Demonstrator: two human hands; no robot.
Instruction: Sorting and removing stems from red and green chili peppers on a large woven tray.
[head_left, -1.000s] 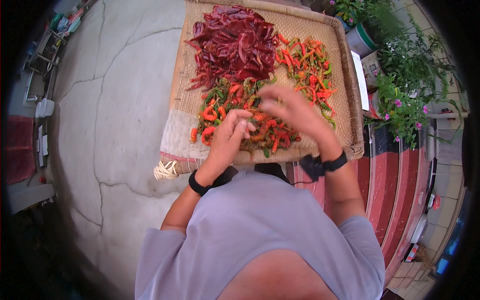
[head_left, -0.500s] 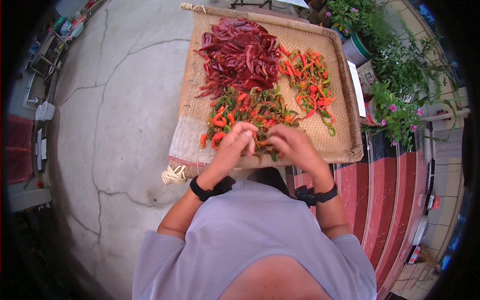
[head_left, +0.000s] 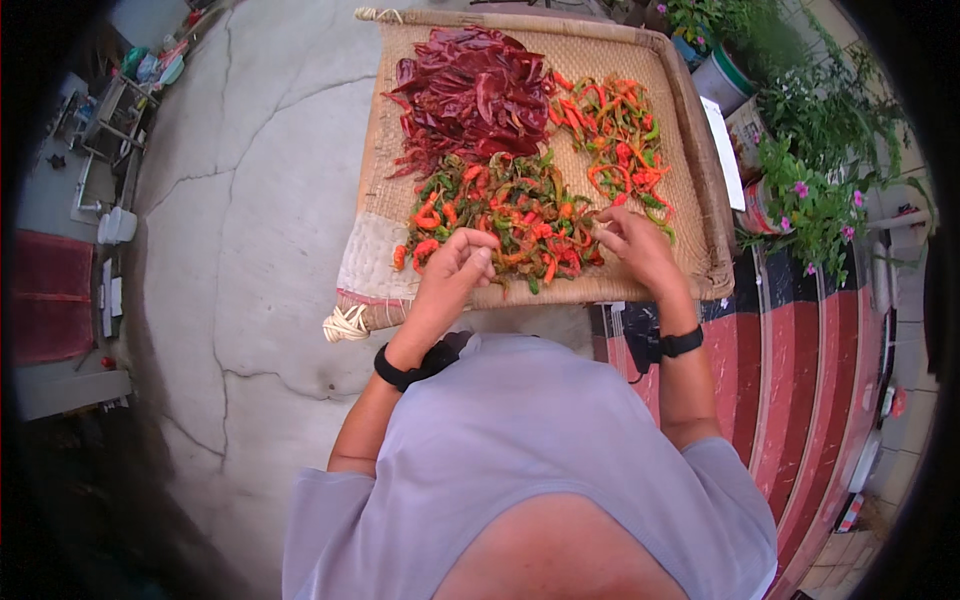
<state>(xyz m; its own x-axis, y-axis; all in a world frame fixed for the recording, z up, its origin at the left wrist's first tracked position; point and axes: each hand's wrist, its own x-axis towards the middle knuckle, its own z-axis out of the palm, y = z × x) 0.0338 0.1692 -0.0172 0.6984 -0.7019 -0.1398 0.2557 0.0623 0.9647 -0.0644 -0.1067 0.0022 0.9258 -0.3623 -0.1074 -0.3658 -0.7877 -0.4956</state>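
A woven mat tray [head_left: 690, 215] with rolled edges lies before me, bearing three groups of chili peppers. Dark red dried chilies [head_left: 475, 95] are heaped at its far left. Closer to me spreads a pile of mixed red, orange and green chilies [head_left: 520, 215], some shrivelled. At the right is a smaller group of red and green chilies [head_left: 625, 135]. My left hand [head_left: 455, 268] is closed at the near left of the mixed pile, its fingertips pinched together. My right hand [head_left: 640, 248] is closed over that pile's right edge, thumb against fingers. Whatever either pinch holds is too small to make out.
Pink and dark red striped steps [head_left: 745, 390] lie to the right below the tray. Potted plants with pink flowers [head_left: 800, 190] and a white bucket [head_left: 722, 82] stand beyond its right edge. Cracked concrete floor [head_left: 270, 230] stretches along the left.
My hands have moved apart: the right went rightward to the edge of the mixed pile, while the left stayed near its left side. The view has shifted slightly.
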